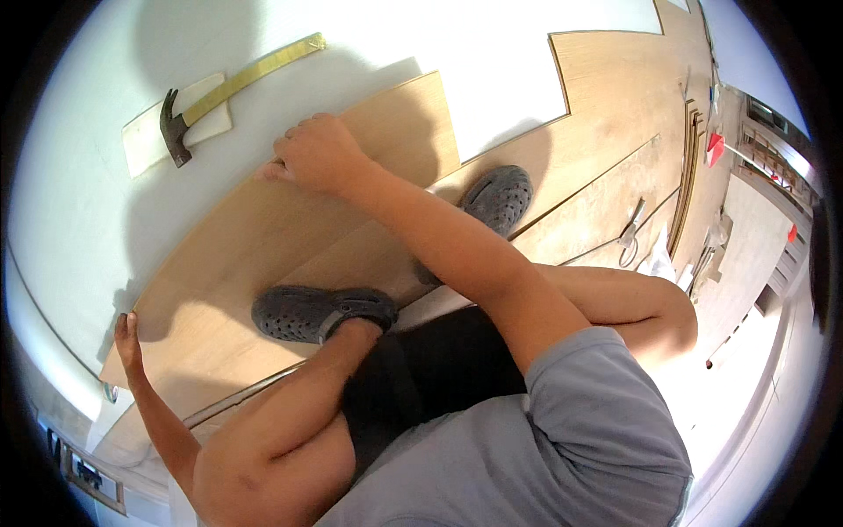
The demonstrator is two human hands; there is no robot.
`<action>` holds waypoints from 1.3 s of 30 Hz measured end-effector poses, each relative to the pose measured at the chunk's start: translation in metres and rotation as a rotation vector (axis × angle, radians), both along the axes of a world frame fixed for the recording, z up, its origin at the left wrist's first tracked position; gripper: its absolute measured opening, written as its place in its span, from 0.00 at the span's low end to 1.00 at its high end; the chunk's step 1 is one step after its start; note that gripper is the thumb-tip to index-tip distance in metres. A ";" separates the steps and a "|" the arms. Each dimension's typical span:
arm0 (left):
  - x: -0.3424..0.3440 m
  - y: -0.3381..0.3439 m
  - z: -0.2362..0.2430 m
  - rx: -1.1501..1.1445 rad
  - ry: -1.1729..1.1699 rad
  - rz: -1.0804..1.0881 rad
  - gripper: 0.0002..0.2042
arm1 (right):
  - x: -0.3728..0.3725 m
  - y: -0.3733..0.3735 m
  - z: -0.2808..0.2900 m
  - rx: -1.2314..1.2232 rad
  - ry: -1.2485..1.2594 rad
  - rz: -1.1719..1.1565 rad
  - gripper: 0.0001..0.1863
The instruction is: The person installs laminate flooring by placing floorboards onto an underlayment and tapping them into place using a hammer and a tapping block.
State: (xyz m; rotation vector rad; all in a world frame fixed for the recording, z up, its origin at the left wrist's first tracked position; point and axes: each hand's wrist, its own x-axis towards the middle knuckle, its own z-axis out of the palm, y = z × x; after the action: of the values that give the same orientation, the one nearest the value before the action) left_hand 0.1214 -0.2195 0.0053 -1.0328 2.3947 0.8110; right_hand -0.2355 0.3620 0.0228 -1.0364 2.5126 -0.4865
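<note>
A light wood floor plank [237, 237] lies along the far side of the laid boards, beside the white underlay. My right hand [320, 154] is at the plank's far edge, its fingers curled over and closed on that edge. At the plank's left end is my left hand [129, 347], seen edge-on, with its fingers stretched up against the edge. Beyond my right hand, a claw hammer [175, 129] with a yellow handle rests across a pale flat block [145, 140]. My feet, in dark clogs [303, 314], stand on the boards.
White underlay [500, 88] covers the floor ahead, bordered by a stepped edge of laid boards [615, 79]. Scissors [630, 235] lie on the boards at right, near stacked long planks [689, 167]. A pale board [746, 255] and scattered odds and ends lie farther right.
</note>
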 end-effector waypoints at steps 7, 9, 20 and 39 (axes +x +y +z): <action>-0.053 0.088 0.000 -0.149 0.120 -0.115 0.25 | -0.046 0.061 0.016 0.021 0.016 -0.003 0.35; -0.085 0.118 -0.014 -0.164 -0.094 -0.236 0.26 | -0.074 0.093 0.016 0.173 -0.049 -0.031 0.38; -0.133 0.192 -0.012 -0.182 0.112 -0.324 0.23 | -0.106 0.136 0.008 0.236 -0.060 -0.104 0.39; -0.195 0.297 0.007 -0.401 0.110 -0.404 0.24 | -0.154 0.211 -0.006 0.338 0.185 -0.273 0.38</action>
State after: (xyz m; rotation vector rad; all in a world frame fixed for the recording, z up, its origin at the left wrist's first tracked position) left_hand -0.0732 0.0772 0.0128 -0.6040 2.7977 0.2554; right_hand -0.3891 0.5730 0.0170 -0.6408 2.7875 -0.0293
